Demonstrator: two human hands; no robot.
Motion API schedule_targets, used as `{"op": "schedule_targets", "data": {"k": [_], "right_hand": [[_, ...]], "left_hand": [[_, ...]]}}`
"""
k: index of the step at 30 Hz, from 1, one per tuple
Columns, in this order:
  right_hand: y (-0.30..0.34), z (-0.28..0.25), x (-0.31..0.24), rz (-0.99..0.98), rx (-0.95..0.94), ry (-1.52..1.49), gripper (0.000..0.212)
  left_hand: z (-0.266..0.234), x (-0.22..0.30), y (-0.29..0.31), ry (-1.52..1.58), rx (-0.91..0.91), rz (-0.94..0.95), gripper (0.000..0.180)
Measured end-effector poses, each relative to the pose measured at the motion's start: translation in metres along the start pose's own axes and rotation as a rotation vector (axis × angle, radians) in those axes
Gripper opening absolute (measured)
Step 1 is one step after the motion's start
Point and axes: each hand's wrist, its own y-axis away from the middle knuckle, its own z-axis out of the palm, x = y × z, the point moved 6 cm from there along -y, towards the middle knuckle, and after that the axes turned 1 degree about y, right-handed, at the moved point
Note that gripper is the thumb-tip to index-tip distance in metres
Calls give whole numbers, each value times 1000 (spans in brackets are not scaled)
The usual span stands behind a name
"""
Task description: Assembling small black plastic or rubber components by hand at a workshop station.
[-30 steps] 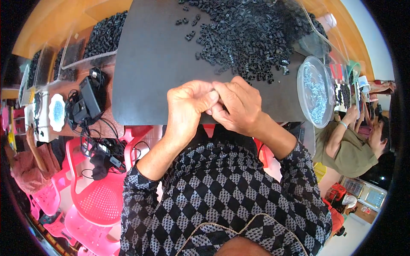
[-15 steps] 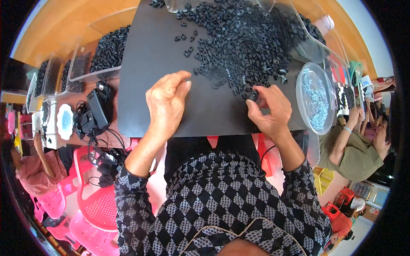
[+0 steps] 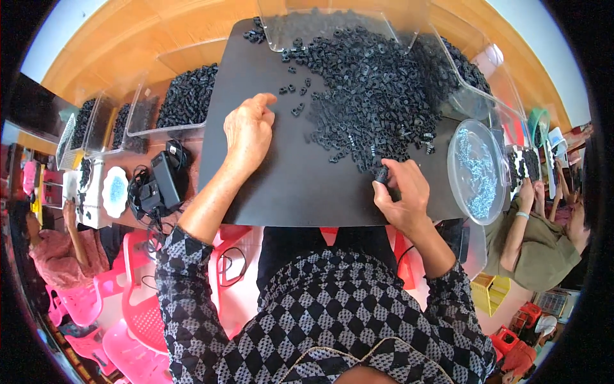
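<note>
Black-and-grey diamond-patterned fabric [image 3: 339,313] is covering the person's torso and sleeves, nearest to us. Just beyond, we are finding the right hand [image 3: 409,198] pinching a small black plastic part [image 3: 381,174], thumb and forefinger closing narrowly on it. The part is sitting at the fingertips, just beside the near edge of the heap; we are judging the pinch suited to so small a piece, since it is leaving the upper side showing.

The left hand [image 3: 248,133] is occupying the left of the dark tabletop [image 3: 294,185], well apart from the right, its fingers bending inward; we are unable to tell whether they are holding anything.

To the right, a round clear plastic dish [image 3: 456,178] is containing pale-blue, silvery bits [image 3: 478,176], probably separating them from the black stock within easy reach.

Farther out, a heap of black plastic parts [image 3: 377,96] is spreading loosely, seemingly exposing single pieces. Behind it, a clear plastic bin [image 3: 339,25] is standing before wood panelling [image 3: 192,29].
</note>
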Motion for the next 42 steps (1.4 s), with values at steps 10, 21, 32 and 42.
{"op": "schedule_targets", "data": {"k": [10, 21, 32, 42], "right_hand": [[4, -11, -4, 1, 21, 2, 47], [-12, -65, 21, 185, 80, 76, 36], [-58, -161, 93, 426, 245, 244, 35], [-114, -176, 153, 94, 254, 680, 48]], "left_hand": [[45, 12, -46, -276, 0, 179, 23], [47, 37, -26, -57, -155, 207, 23], [12, 21, 5, 88, -52, 85, 28], [21, 42, 23, 119, -121, 151, 31]]}}
